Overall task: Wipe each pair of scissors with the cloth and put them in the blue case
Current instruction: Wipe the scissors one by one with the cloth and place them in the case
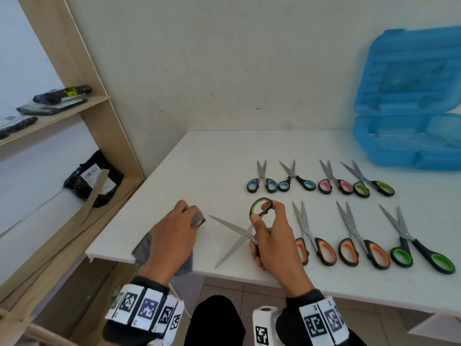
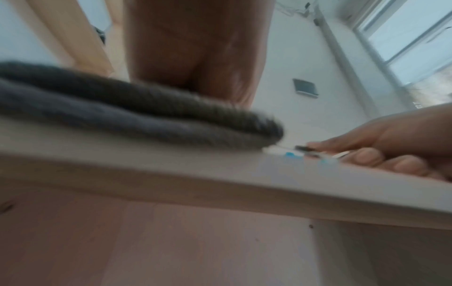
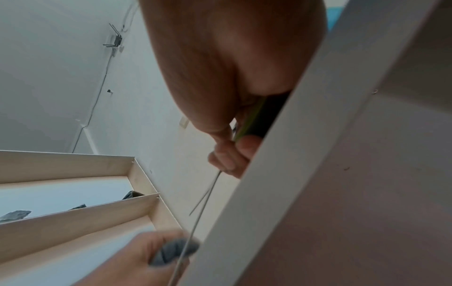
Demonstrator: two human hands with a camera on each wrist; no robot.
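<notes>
Head view: a person's right hand (image 1: pixel 270 236) grasps a pair of yellow-green-handled scissors (image 1: pixel 243 231), blades spread wide, low over the white table (image 1: pixel 212 166), while the left hand (image 1: pixel 172 236) clutches a grey cloth (image 1: pixel 198 219) at the table's near-left edge, just beside one blade tip. Seven more pairs lie in two rows to the right; the blue case (image 1: pixel 409 101) stands open at the far right corner, its lid against the wall.
Left wrist view: blurred, the cloth (image 2: pixel 137 118) lies folded under the palm on the tabletop, the right hand's fingers (image 2: pixel 367 156) beyond.
Right wrist view: fingers curl round the scissor handle (image 3: pixel 247 123), thin blades running toward the cloth-holding left hand (image 3: pixel 146 257)
</notes>
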